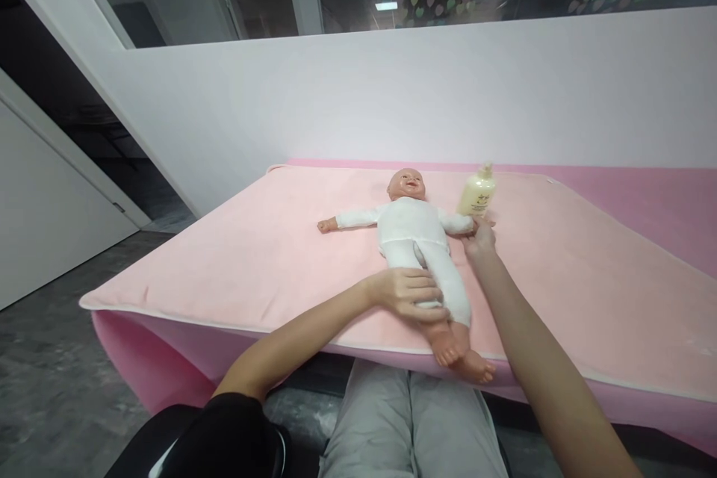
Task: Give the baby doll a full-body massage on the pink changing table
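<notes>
A baby doll [411,220] with a white cloth body lies on its back on the pink padded mat [280,239], arms spread and feet toward me. My left hand [406,294] is laid over the doll's lower leg, its fingers curved across it. At the doll's hand on the right, my right hand [480,240] has its fingers closed around the wrist area; part of the grip is hidden. Just beyond that hand stands a pale yellow pump bottle [477,194].
A white wall [392,97] with windows above runs along the mat's far side. The mat's near edge hangs over my lap [411,418]. To the left are a grey floor [50,358] and a white door [50,202].
</notes>
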Demonstrator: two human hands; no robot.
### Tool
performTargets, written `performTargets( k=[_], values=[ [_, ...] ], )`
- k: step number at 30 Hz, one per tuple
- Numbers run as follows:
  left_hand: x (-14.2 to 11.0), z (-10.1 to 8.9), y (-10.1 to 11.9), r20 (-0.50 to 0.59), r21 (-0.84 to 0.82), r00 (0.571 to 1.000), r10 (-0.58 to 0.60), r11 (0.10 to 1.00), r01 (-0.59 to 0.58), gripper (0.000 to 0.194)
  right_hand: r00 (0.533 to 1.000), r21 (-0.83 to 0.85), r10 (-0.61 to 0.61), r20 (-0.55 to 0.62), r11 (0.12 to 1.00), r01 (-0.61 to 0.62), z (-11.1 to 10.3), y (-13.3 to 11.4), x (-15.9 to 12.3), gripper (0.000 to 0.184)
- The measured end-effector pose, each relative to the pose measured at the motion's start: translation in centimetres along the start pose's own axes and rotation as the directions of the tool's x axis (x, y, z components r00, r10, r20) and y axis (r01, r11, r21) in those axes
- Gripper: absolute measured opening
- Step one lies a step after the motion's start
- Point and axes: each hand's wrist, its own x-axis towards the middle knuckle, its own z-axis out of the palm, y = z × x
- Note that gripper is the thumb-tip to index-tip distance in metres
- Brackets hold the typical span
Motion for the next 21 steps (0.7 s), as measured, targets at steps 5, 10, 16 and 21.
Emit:
performTargets(
  k=[5, 10, 16, 21],
  values=[
    [-1.5, -1.7, -2.0, -0.196, 0.278, 0.980, -0.023, 0.957, 0.078, 0.016, 0.958, -0.142, -0.280, -0.069, 0.953, 0.268, 1.3, -1.1, -2.2, 0.053],
    [-4.9, -1.4, -4.0, -0.374, 0.121, 0.632, -0.679, 0.640, 0.759, 0.042, 0.685, -0.340, -0.501, 0.529, 0.614, 0.712, 2.7, -1.1, -5.5, 0.050],
    [-5.5, -0.3, -4.2, -0.110, -0.020, 0.538, -0.835, 0.543, 0.839, 0.040, 0.478, -0.429, -0.351, 0.806, 0.211, 0.878, 2.8, 0.1, -6.1, 0.060],
    [-5.1, -0.5, -4.1, -0.207, -0.019, 0.519, -0.829, 0.534, 0.845, 0.035, 0.543, -0.405, -0.420, 0.727, 0.377, 0.833, 2.8, 0.3, -5.7, 0.057]
  ],
)
